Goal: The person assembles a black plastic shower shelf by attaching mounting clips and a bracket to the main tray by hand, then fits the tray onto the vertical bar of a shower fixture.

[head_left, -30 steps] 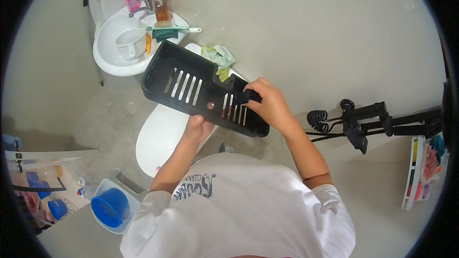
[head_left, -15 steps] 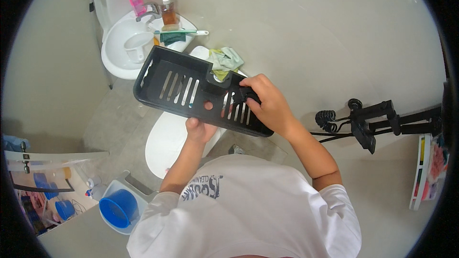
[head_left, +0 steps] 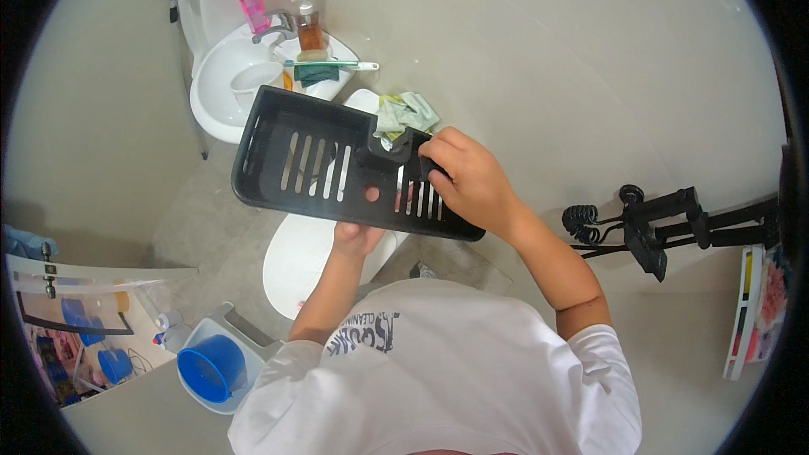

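A black plastic shower shelf (head_left: 324, 131), with long drain slots, a round hole and a notch in its far side, is held up in front of me, tilted. My left hand (head_left: 356, 238) grips its near edge from below; most of those fingers are hidden behind it. Inside the right-hand part of the shelf is my right hand (head_left: 472, 177), its fingers curled against the slotted floor. Something dark shows under these fingers, but against the black plastic I cannot make out what it is.
Beyond the shelf is a white sink (head_left: 215, 88) with a clear dipper (head_left: 257, 78), pump bottles and a toothbrush-like green brush (head_left: 337, 65). Light cloths (head_left: 409, 114) lie by the toilet (head_left: 295, 265). A blue bucket (head_left: 211, 368) stands lower left; a black jointed arm (head_left: 661, 219) juts from the right.
My right fingers have shifted slightly within the shelf, and the shelf has tipped a little more toward me. The surroundings sit slightly lower and farther right in view. Both hands keep their places.
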